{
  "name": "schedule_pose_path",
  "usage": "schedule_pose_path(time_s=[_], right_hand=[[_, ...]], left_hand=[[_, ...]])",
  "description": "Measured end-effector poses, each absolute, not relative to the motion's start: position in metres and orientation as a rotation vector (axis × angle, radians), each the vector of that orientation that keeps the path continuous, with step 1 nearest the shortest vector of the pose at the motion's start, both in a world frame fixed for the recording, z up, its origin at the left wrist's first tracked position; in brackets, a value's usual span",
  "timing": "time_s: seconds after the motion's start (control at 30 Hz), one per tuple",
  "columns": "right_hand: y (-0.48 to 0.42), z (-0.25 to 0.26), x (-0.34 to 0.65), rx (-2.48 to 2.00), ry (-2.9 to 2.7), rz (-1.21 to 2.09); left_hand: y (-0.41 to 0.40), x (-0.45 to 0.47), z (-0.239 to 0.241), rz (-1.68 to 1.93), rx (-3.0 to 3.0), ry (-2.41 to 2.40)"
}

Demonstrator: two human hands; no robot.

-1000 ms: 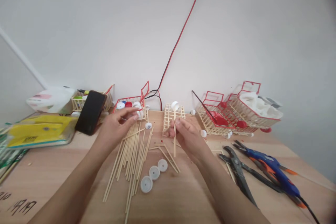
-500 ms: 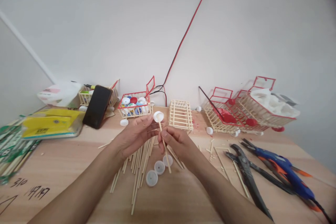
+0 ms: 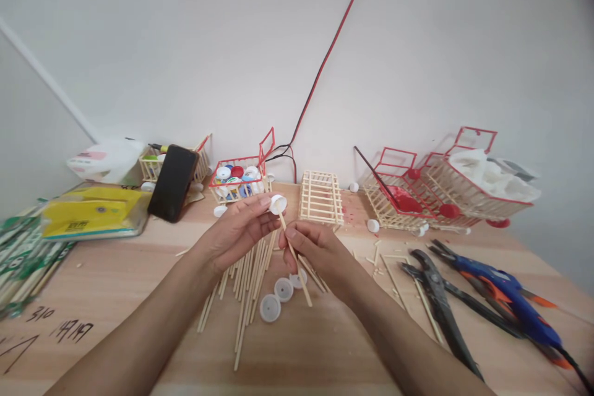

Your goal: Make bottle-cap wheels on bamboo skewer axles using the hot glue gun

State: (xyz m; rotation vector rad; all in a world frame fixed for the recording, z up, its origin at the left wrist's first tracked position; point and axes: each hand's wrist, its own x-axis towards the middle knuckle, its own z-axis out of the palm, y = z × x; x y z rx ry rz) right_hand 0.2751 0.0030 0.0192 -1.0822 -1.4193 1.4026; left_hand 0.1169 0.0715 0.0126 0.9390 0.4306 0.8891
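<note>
My right hand [image 3: 310, 250] pinches a thin wooden stick [image 3: 297, 271] that slants up to the left. A white bottle cap [image 3: 278, 203] sits on the stick's upper end. My left hand [image 3: 237, 229] has its fingertips closed on that cap. Below the hands, a loose pile of wooden sticks [image 3: 247, 284] lies on the wooden table [image 3: 116, 297], with three white caps [image 3: 270, 307] beside it. A small lattice frame of sticks [image 3: 321, 197] lies just behind my hands.
Red-rimmed stick baskets stand along the wall: one with coloured caps [image 3: 239, 182], two at right [image 3: 408, 195]. Black pliers [image 3: 436, 297] and a blue glue gun [image 3: 505, 300] lie at right. A black phone [image 3: 173, 182] and a yellow packet [image 3: 93, 210] are at left.
A second ago the right hand held the capped stick upright, apart from the left. The hands came together; the stick now slants and the left fingers grip the cap.
</note>
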Motion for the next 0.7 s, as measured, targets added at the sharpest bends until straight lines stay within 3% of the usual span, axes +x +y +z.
schedule_pose_path(time_s=[0.7], right_hand=[[0.0013,0.0197,0.2767,-0.96,-1.266,1.595]], left_hand=[[0.076,0.1142,0.0101,0.868,0.994,0.518]])
